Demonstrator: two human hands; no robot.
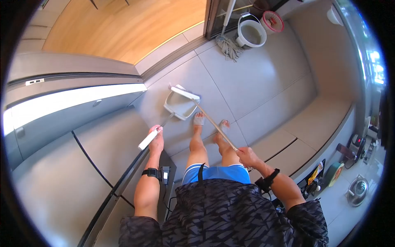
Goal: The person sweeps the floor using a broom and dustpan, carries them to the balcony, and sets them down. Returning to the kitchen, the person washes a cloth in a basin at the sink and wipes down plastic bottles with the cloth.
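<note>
Dustpan (pixel 181 106) and broom (pixel 185 92) gripped by curled hands (pixel 156 140), mop (pixel 228 47) beside bucket (pixel 252 34) beyond.

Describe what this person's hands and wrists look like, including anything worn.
The left hand and right hand are both gloveless. A black left wrist strap and black right wrist strap are worn below short, black-and-grey patterned sleeves.

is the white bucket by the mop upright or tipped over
Upright: the white bucket stands beside the mop, its round mouth facing up.
</note>
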